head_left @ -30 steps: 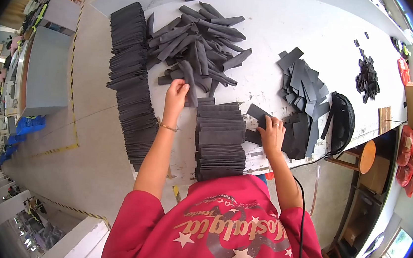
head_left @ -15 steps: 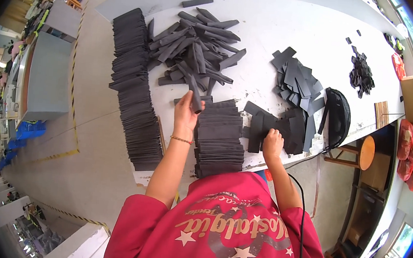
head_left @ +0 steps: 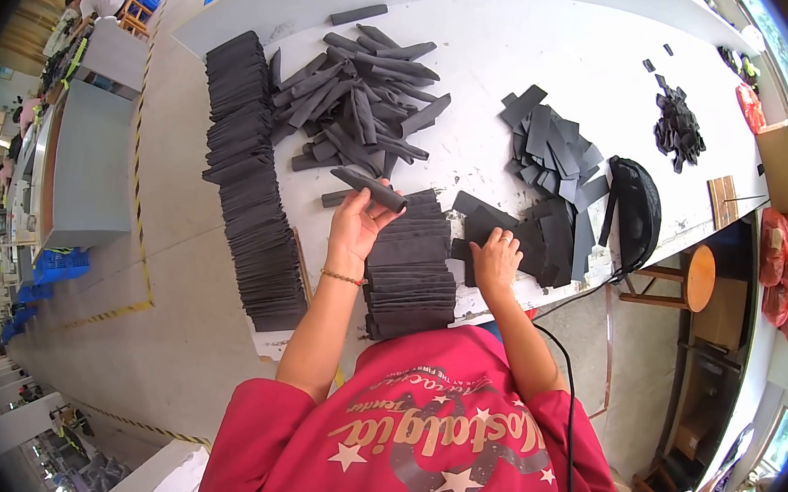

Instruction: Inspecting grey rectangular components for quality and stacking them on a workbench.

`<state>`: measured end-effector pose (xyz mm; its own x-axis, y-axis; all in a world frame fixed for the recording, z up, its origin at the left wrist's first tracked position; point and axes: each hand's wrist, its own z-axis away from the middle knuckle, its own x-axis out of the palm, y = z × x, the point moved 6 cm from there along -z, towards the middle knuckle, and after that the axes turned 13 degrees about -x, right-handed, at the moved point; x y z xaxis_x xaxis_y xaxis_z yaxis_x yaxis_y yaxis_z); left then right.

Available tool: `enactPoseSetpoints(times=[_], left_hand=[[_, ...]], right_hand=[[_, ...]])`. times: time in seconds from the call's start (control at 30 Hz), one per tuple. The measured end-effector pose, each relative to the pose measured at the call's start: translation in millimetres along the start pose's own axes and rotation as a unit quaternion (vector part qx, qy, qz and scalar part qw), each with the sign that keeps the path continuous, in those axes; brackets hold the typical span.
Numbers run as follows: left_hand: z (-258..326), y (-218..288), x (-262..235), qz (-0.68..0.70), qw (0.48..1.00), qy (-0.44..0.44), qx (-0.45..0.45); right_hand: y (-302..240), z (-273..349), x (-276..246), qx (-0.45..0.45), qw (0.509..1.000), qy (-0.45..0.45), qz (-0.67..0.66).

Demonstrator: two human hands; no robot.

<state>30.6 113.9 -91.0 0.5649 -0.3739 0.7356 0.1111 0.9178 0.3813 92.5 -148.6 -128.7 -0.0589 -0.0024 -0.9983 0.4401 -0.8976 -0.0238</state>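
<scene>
Left hand: the left hand is raised just above the worktop, its fingers closed around a dark folded strip that lies roughly level, pointing from 10 o'clock to 4 o'clock.
Right hand: the right hand lies flat, fingers spread, pressing on a dark flat sheet at the near edge of the worktop; it grips nothing.
Held strip: it sits at the top of the left hand, just over the far end of the near stack.
Near stack: a tidy overlapping pile of dark pieces between the two hands, running from 12 o'clock down to 6 o'clock towards the person's red shirt.
Long row: a second, longer row of stacked dark pieces lies at 9 o'clock of the left hand, along the worktop's left edge.
Loose heap: a jumble of folded strips lies at 12 o'clock of the left hand, well beyond it.
Flat sheets: a fan of dark flat sheets spreads at 1 o'clock of the right hand.
Black round object: it stands at 2 o'clock of the right hand, near the worktop's right edge; what it is I cannot tell.
Small scraps: a small dark pile sits far off at 1 o'clock.
Stool: a round wooden stool stands on the floor at 3 o'clock of the right hand.
</scene>
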Motion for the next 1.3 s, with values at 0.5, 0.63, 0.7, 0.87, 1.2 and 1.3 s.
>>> enactPoseSetpoints(times=[0.5,0.63,0.7,0.87,1.2,1.3], left_hand=[[3.3,2.6,12.8,-0.044,0.999,-0.005,0.015],[2.6,1.4,11.7,-0.041,0.999,0.008,0.018],[2.4,4.1,11.7,-0.039,0.999,0.007,0.021],[-0.4,2.6,24.0,-0.014,1.000,-0.007,0.017],[0.3,1.3,23.7,-0.010,1.000,-0.001,0.006],[4.3,2.6,28.1,-0.015,1.000,-0.012,0.006]], right_hand=[[-9.6,-13.7,16.0,-0.078,0.994,-0.045,0.067],[-10.6,-9.7,24.4,-0.145,0.984,-0.065,0.079],[-1.3,-9.2,19.7,-0.161,0.984,-0.041,0.070],[32.0,-16.8,3.9,-0.075,0.992,0.088,-0.057],[-50.7,-10.4,-146.6,-0.272,0.889,0.105,-0.351],[-66.4,-9.8,-169.4,-0.313,0.878,0.127,-0.338]])
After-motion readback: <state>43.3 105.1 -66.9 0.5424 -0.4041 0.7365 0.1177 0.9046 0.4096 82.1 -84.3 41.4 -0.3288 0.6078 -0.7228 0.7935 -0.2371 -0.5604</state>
